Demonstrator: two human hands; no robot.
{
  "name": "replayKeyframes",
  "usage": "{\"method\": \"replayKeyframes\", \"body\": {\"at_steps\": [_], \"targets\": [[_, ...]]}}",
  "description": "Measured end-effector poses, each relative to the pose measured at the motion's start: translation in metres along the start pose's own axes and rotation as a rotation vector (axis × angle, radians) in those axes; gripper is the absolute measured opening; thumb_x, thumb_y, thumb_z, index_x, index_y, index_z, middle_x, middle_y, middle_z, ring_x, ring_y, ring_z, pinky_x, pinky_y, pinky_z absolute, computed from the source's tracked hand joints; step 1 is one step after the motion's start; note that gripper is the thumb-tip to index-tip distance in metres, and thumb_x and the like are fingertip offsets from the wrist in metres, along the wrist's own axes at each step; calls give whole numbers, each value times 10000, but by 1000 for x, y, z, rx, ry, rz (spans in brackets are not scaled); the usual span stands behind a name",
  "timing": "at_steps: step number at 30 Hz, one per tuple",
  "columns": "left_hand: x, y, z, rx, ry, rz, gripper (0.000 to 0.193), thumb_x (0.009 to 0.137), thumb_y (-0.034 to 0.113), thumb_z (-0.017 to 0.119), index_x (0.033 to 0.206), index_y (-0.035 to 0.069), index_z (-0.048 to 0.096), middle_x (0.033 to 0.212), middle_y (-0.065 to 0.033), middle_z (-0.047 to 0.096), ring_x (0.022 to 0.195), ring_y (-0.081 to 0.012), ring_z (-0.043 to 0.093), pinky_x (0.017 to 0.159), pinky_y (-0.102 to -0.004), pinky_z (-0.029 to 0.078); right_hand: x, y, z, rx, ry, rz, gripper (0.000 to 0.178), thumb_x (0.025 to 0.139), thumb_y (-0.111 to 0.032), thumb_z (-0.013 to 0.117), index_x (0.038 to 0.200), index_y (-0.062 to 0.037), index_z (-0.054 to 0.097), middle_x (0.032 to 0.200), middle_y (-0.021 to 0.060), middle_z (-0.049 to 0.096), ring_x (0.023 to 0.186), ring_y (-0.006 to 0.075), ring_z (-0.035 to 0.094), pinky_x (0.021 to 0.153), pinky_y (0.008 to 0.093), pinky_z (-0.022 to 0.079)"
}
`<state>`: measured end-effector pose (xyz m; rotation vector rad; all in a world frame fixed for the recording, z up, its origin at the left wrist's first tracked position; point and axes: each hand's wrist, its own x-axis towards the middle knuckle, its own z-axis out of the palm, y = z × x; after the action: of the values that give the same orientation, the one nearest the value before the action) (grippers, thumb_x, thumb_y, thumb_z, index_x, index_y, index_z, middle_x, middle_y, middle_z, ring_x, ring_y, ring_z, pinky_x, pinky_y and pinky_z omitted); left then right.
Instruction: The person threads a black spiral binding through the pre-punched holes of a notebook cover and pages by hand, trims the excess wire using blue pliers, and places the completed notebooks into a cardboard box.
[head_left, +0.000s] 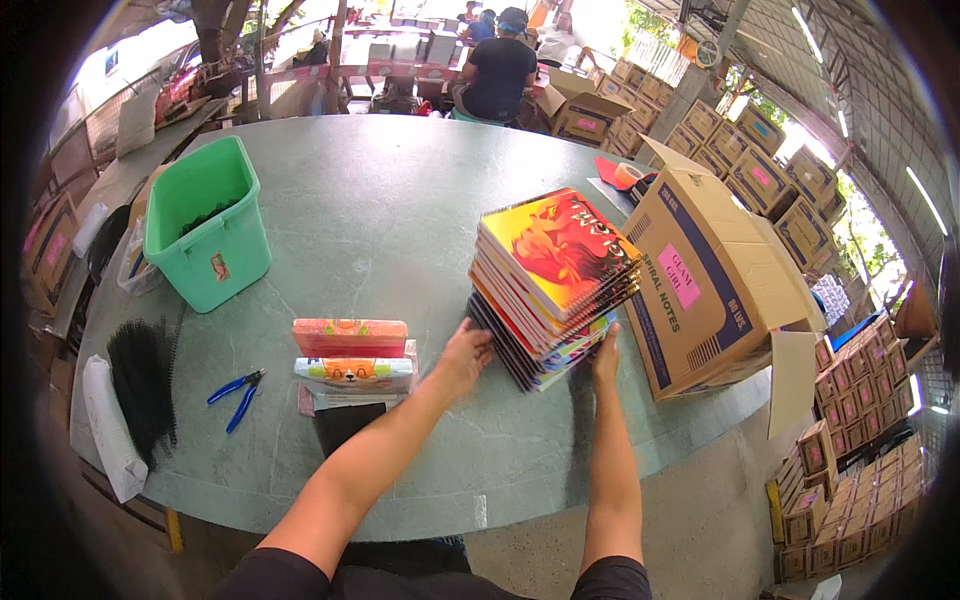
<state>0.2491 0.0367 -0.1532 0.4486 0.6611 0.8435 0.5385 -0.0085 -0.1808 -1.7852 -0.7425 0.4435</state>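
Observation:
A tall stack of spiral notebooks (560, 255) stands on the green table, with a red and yellow cover on top. Its layers lean unevenly, and dark coil bindings show along the lower left side. My left hand (466, 358) is at the stack's lower left edge, fingers stretched toward the bindings; whether they touch is hard to see. Against the lower right side rests my right hand (606, 358), its fingers partly hidden by the notebooks. Left of my left forearm stand wrapped packs with an orange cartoon animal (355, 370) and a reddish pack (350, 338) behind them.
An open cardboard box (700, 290) lies right of the stack. On the left are a green bin (205, 260), blue-handled cutters (240, 395), black coils (143, 390) and a white roll (112, 430). Stacked cartons (865, 390) line the right; people (500, 70) sit beyond the table.

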Motion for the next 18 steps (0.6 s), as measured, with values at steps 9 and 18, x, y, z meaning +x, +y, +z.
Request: {"method": "replayKeyframes", "body": {"at_steps": [9,18], "targets": [[-16,-11,-39,193,205,229,709,924,478,448,1414,17,224,1395,-166,341,1295,-249,344,1089,-365,234,-152,-32,0,27,-138,-75,452,830,-421,625,836,30,616,733,68,630,689,157,576,665,306,465],[-91,-15,-8,123,-15,70,493,846,117,579,1284,17,377,1289,-97,461,1245,-212,388,1073,-358,268,-181,-48,22,-135,-94,-298,421,583,-118,847,849,15,550,690,54,578,602,132,488,564,296,434]]}}
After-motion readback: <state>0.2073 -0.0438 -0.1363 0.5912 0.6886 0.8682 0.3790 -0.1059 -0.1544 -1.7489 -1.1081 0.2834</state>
